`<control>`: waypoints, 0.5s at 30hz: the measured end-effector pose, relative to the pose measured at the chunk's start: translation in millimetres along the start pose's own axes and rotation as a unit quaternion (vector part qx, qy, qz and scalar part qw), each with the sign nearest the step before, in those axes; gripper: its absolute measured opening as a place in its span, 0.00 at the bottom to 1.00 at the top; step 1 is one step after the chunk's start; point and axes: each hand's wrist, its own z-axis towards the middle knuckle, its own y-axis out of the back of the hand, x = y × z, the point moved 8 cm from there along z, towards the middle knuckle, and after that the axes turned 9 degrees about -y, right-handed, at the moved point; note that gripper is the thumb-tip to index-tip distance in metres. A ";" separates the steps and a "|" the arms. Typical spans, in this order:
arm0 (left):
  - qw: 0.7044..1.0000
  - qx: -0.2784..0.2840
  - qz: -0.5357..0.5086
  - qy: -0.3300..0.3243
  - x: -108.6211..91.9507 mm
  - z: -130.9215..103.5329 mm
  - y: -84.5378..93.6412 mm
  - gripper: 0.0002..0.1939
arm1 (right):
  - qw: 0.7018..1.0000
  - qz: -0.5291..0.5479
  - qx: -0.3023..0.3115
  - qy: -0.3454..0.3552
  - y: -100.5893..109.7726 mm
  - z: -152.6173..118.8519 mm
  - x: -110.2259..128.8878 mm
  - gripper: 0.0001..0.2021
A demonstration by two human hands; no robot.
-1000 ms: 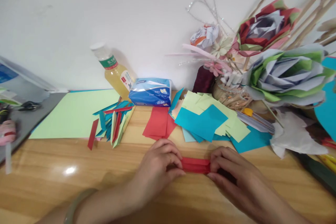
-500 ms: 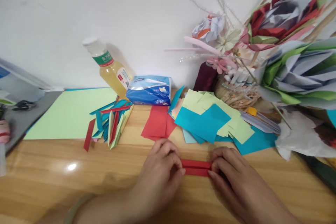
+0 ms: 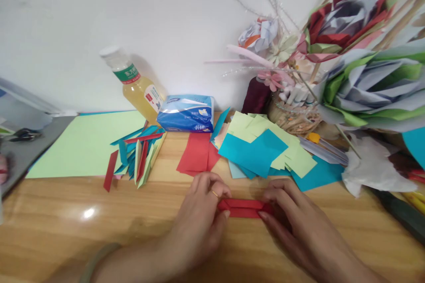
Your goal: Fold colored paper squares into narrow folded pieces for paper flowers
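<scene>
A narrow folded strip of red paper lies level between my hands, with a crease along its length. My left hand pinches its left end between thumb and fingers; a thin ring shows on one finger. At the right end, my right hand grips the paper the same way, its thumb on the lower edge. Just beyond my hands are flat red sheets and a loose pile of blue sheets and pale green sheets.
Folded coloured strips lie left of centre by a large green sheet. Behind stand a drink bottle and a blue tissue pack. Paper flowers rise at the right, above a white plastic bag and a dark-handled tool.
The view has shifted slightly. My left fingers have moved outward along the red strip, and more of it shows, with angled folds visible near its ends.
</scene>
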 end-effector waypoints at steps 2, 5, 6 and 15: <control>1.000 0.012 0.014 -0.015 -3.3 1.9 0.4 0.19 | 0.999 -0.033 -0.018 0.031 0.0 -2.3 3.3 0.12; 0.993 0.042 0.083 -0.066 -8.0 1.7 -1.5 0.21 | 0.991 -0.094 -0.024 0.096 -1.7 -6.6 11.7 0.17; 0.988 0.047 0.118 -0.091 -9.4 0.2 -1.9 0.20 | 0.988 -0.106 -0.021 0.114 -1.7 -7.6 14.2 0.17; 0.866 0.126 0.392 -0.284 -26.5 -22.9 -22.6 0.19 | 0.975 -0.148 -0.039 0.159 12.6 -10.6 32.0 0.14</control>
